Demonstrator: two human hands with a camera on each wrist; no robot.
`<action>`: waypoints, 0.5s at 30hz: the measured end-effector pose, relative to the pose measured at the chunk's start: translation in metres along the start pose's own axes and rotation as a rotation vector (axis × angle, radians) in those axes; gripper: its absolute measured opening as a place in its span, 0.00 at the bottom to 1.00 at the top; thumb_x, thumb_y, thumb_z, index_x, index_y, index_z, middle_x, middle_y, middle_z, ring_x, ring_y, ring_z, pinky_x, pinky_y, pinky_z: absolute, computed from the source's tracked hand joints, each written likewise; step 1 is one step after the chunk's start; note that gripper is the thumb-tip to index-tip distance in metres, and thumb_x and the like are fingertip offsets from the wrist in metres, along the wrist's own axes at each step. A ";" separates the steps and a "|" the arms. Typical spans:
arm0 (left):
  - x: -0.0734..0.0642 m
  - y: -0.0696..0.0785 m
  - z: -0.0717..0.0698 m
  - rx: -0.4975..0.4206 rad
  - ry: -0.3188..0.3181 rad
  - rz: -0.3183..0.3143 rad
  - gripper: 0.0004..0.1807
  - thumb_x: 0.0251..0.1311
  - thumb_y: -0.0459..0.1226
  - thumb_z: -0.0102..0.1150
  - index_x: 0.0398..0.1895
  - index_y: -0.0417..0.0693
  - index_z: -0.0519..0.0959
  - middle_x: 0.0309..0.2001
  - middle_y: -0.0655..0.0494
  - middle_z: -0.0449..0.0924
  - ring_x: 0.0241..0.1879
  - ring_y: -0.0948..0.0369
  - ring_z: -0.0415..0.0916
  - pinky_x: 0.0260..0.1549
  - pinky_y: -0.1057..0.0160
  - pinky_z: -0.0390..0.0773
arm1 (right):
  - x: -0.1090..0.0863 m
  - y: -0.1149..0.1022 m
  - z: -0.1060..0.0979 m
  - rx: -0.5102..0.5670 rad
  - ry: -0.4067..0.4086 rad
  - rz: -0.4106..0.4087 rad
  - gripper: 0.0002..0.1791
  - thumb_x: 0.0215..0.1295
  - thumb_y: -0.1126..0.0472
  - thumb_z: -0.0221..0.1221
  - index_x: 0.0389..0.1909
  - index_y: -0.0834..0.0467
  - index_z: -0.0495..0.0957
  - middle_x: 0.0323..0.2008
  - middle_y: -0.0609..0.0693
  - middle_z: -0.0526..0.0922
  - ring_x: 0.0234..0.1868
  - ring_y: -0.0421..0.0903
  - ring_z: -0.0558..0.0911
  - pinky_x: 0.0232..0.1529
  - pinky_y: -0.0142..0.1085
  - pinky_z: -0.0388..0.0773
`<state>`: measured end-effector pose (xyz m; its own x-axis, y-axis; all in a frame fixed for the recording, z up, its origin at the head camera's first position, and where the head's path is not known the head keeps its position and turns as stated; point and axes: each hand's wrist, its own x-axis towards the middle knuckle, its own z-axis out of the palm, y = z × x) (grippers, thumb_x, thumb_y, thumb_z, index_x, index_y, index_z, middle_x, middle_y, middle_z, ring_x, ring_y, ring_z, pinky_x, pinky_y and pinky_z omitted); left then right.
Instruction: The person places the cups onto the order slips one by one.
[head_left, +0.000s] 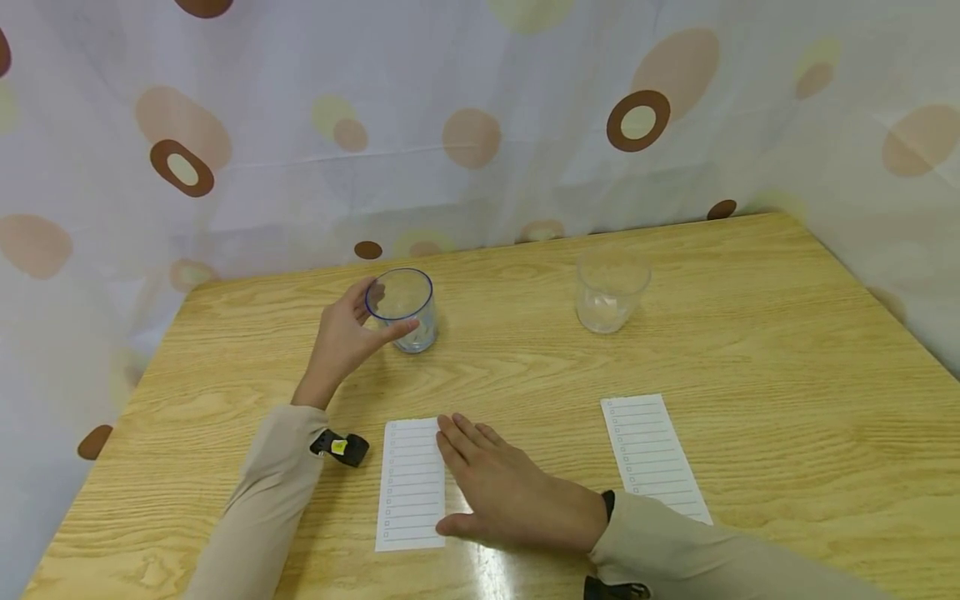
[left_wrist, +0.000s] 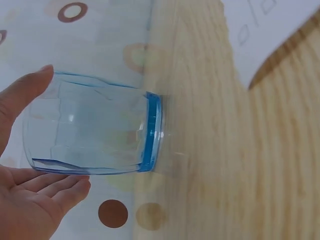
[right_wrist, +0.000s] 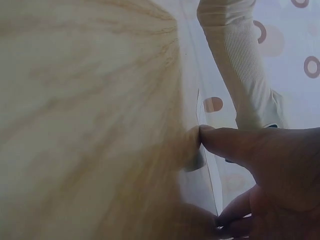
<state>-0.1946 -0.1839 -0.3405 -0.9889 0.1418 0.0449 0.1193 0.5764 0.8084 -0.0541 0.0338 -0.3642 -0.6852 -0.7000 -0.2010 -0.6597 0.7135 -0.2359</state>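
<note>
The left hand (head_left: pixel 343 342) pinches the blue-rimmed glass (head_left: pixel 405 298) between thumb, on its near side, and fingers, opposite. Nearer the person lies a lined slip (head_left: pixel 411 487); the right hand (head_left: pixel 513 496), fingers straight, touches its right edge. Further right are a clear glass (head_left: pixel 611 293) and a second slip (head_left: pixel 652 450).

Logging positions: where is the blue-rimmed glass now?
In the head view, the blue-rimmed glass is left of centre, between thumb and fingers of the left hand, left of the clear cup.
</note>
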 end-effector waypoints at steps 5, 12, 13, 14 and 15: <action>0.000 -0.006 0.003 -0.065 0.019 -0.009 0.54 0.49 0.52 0.73 0.74 0.42 0.55 0.68 0.41 0.64 0.67 0.46 0.62 0.63 0.52 0.66 | 0.001 -0.001 0.000 0.001 0.000 -0.005 0.50 0.63 0.34 0.55 0.72 0.66 0.55 0.75 0.59 0.48 0.75 0.54 0.48 0.72 0.45 0.52; 0.001 -0.011 0.007 -0.108 0.033 -0.013 0.55 0.47 0.52 0.74 0.74 0.41 0.56 0.67 0.41 0.65 0.66 0.45 0.63 0.62 0.52 0.68 | 0.002 0.000 -0.001 -0.001 -0.002 -0.018 0.50 0.63 0.34 0.55 0.72 0.66 0.55 0.75 0.60 0.47 0.75 0.54 0.48 0.71 0.46 0.52; 0.002 -0.012 0.007 -0.112 0.039 -0.014 0.55 0.47 0.52 0.74 0.74 0.41 0.56 0.67 0.41 0.65 0.66 0.45 0.64 0.62 0.52 0.68 | 0.002 0.000 -0.001 0.002 -0.002 -0.020 0.50 0.63 0.34 0.55 0.72 0.66 0.55 0.75 0.60 0.47 0.75 0.54 0.48 0.71 0.46 0.52; 0.002 -0.012 0.008 -0.117 0.046 -0.013 0.54 0.47 0.52 0.74 0.73 0.40 0.56 0.67 0.41 0.65 0.66 0.45 0.64 0.62 0.52 0.68 | 0.003 0.000 -0.001 0.005 -0.002 -0.021 0.50 0.63 0.34 0.55 0.72 0.66 0.55 0.75 0.60 0.47 0.75 0.54 0.48 0.71 0.46 0.52; 0.002 -0.013 0.008 -0.123 0.051 -0.012 0.54 0.47 0.51 0.74 0.73 0.40 0.56 0.67 0.41 0.66 0.66 0.46 0.64 0.62 0.53 0.67 | 0.003 0.000 -0.001 0.008 -0.003 -0.022 0.50 0.63 0.34 0.55 0.72 0.66 0.55 0.75 0.60 0.47 0.75 0.54 0.48 0.71 0.46 0.52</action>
<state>-0.1973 -0.1845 -0.3555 -0.9938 0.0922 0.0620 0.0986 0.4745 0.8747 -0.0564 0.0319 -0.3642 -0.6695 -0.7159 -0.1980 -0.6722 0.6974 -0.2484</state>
